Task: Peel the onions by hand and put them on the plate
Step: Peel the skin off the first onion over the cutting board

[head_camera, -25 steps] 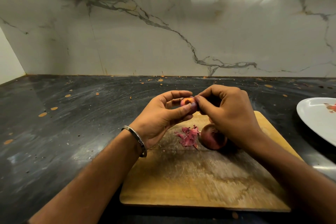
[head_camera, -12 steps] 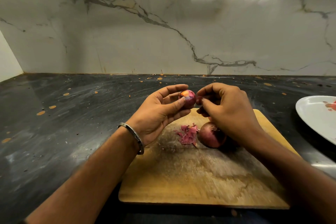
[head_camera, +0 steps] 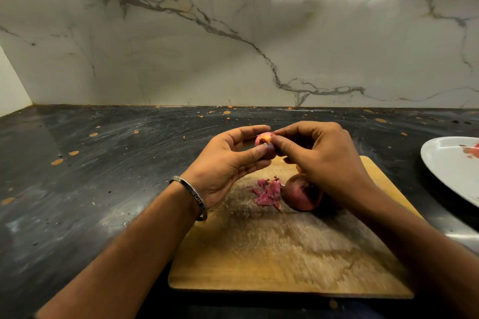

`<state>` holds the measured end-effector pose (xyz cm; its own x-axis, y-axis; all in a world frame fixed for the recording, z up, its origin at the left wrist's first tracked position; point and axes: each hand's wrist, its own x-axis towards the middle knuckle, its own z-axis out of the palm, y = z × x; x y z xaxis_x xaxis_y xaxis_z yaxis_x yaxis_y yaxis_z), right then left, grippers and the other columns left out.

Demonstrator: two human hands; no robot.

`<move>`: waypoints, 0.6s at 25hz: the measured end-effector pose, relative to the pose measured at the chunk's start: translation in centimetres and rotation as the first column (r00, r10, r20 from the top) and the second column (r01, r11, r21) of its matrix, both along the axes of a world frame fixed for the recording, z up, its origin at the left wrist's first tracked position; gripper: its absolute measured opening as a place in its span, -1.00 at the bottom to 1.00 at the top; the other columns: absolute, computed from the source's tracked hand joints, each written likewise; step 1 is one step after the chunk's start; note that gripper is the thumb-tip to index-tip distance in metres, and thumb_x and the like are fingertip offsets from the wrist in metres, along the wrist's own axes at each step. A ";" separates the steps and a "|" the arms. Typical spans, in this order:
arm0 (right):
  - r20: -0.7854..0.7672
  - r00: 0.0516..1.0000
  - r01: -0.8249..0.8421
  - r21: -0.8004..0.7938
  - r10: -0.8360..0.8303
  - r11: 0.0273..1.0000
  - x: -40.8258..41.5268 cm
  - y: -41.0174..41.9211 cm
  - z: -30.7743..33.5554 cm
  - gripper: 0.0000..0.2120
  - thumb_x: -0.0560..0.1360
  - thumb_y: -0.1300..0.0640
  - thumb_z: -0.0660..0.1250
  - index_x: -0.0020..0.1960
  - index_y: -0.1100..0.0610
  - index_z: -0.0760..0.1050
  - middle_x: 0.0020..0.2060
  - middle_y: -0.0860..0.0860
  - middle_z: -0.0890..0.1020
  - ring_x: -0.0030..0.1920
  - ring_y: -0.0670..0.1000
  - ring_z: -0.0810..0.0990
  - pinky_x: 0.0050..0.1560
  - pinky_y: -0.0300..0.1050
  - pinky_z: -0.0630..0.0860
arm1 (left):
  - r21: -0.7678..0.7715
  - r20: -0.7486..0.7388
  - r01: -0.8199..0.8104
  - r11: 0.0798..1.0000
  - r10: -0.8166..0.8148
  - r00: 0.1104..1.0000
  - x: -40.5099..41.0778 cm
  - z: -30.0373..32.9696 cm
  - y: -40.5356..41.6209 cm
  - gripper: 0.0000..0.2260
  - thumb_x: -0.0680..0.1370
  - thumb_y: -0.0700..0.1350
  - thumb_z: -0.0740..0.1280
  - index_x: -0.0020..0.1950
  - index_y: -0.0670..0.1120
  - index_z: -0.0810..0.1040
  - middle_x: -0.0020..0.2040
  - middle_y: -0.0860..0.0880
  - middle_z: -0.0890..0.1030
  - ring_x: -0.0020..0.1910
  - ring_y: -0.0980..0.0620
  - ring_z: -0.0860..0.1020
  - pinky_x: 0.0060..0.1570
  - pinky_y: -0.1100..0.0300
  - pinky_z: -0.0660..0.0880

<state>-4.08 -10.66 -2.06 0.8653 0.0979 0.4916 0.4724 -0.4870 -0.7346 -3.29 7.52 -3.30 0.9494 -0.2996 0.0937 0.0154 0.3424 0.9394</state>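
Wood grain fills the near edge of the cutting board (head_camera: 272,254), which lies on the dark stone counter (head_camera: 90,189). Farther in on the board sit a heap of purple onion skins (head_camera: 267,193) and, touching it on the right, a whole red onion (head_camera: 302,193) with its dry skin on. Above the board's far edge, the left hand (head_camera: 228,163), a steel bangle (head_camera: 191,197) on its wrist, holds a small onion (head_camera: 264,144) between thumb and curled fingers, its pale, partly bared top turned toward the camera. The right hand (head_camera: 321,155) pinches at that onion's right side with thumb and forefinger; whether a flap of skin is caught there cannot be made out.

The step in hand appears to be stripping the last skin from the small onion. It would likely go best if the left hand turns the bulb a little at a time while the right nips a loose edge near the tip and pulls downward along the curve, so the skin comes off in strips instead of crumbs.

Off to the right, well apart from the hands, the white plate (head_camera: 451,168) holds only a reddish scrap or two near its cut-off edge; no peeled onion shows in the visible part.
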 end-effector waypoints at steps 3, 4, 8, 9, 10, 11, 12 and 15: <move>-0.013 1.000 -0.003 0.014 0.003 1.000 0.2 -0.3 0.0 -0.88 0.54 0.08 0.43 0.02 0.07 0.71 -0.24 -0.05 0.73 -0.22 -0.09 0.70 -0.20 -0.15 0.65 | 0.002 0.007 0.004 1.000 -0.004 1.000 0.1 -0.1 0.1 -0.58 0.34 -0.28 0.41 0.20 -0.17 0.58 0.17 -0.21 0.65 0.10 -0.13 0.66 -0.02 0.18 0.64; -0.011 1.000 -0.002 0.020 0.002 1.000 0.2 -0.3 0.0 -0.89 0.55 0.09 0.42 0.00 0.07 0.71 -0.27 -0.05 0.73 -0.24 -0.10 0.70 -0.26 -0.22 0.62 | 0.008 0.011 0.006 1.000 -0.006 1.000 0.2 -0.1 0.1 -0.58 0.34 -0.28 0.42 0.21 -0.18 0.58 0.18 -0.21 0.64 0.11 -0.14 0.65 -0.01 0.17 0.64; 0.052 0.998 0.041 -0.018 -0.040 0.999 0.1 -0.3 0.0 -0.92 0.54 0.14 0.43 -0.07 0.08 0.71 -0.33 -0.08 0.70 -0.29 -0.11 0.68 -0.31 -0.30 0.58 | 0.054 0.032 0.005 0.999 -0.007 0.999 0.3 -0.3 0.1 -0.56 0.36 -0.31 0.42 0.24 -0.22 0.57 0.23 -0.25 0.60 0.11 -0.16 0.65 0.02 0.12 0.64; 0.073 0.996 0.061 -0.036 -0.058 0.998 0.1 -0.2 0.0 -0.93 0.53 0.15 0.44 -0.08 0.09 0.70 -0.32 -0.09 0.69 -0.28 -0.12 0.67 -0.29 -0.29 0.59 | 0.062 0.034 0.009 0.998 -0.011 0.999 0.3 -0.3 0.0 -0.56 0.36 -0.31 0.43 0.25 -0.22 0.57 0.23 -0.25 0.60 0.10 -0.16 0.65 0.02 0.12 0.64; 0.085 0.994 0.075 -0.046 -0.071 0.996 0.1 -0.2 0.0 -0.94 0.53 0.16 0.44 -0.08 0.09 0.70 -0.32 -0.09 0.69 -0.28 -0.12 0.67 -0.28 -0.26 0.61 | 0.062 0.033 0.015 0.998 -0.017 0.999 0.3 -0.4 0.0 -0.56 0.37 -0.31 0.42 0.25 -0.22 0.57 0.23 -0.25 0.60 0.10 -0.15 0.65 0.02 0.12 0.64; 0.087 0.993 0.083 -0.048 -0.079 0.995 0.1 -0.2 0.0 -0.94 0.53 0.17 0.44 -0.09 0.09 0.69 -0.32 -0.09 0.69 -0.28 -0.11 0.67 -0.27 -0.21 0.62 | 0.053 0.029 0.022 0.998 -0.024 0.999 0.3 -0.4 0.0 -0.57 0.38 -0.30 0.41 0.25 -0.21 0.56 0.22 -0.24 0.61 0.11 -0.15 0.65 0.02 0.12 0.64; 0.080 0.993 0.089 -0.041 -0.085 0.995 0.2 -0.2 0.0 -0.93 0.53 0.17 0.43 -0.10 0.09 0.69 -0.32 -0.08 0.69 -0.28 -0.10 0.67 -0.26 -0.14 0.64 | 0.035 0.024 0.033 0.999 -0.034 0.999 0.4 -0.3 0.1 -0.59 0.39 -0.29 0.40 0.25 -0.20 0.56 0.21 -0.23 0.62 0.11 -0.15 0.65 0.02 0.12 0.64; 0.052 0.992 0.118 -0.011 -0.117 0.993 0.5 -0.3 -0.2 -0.93 0.54 0.19 0.42 -0.11 0.11 0.67 -0.33 -0.03 0.69 -0.26 -0.03 0.70 -0.24 0.06 0.66 | -0.032 0.001 0.079 0.996 -0.079 0.997 0.4 -0.2 0.1 -0.64 0.49 -0.26 0.32 0.28 -0.15 0.54 0.15 -0.19 0.65 0.07 -0.15 0.65 -0.01 0.09 0.63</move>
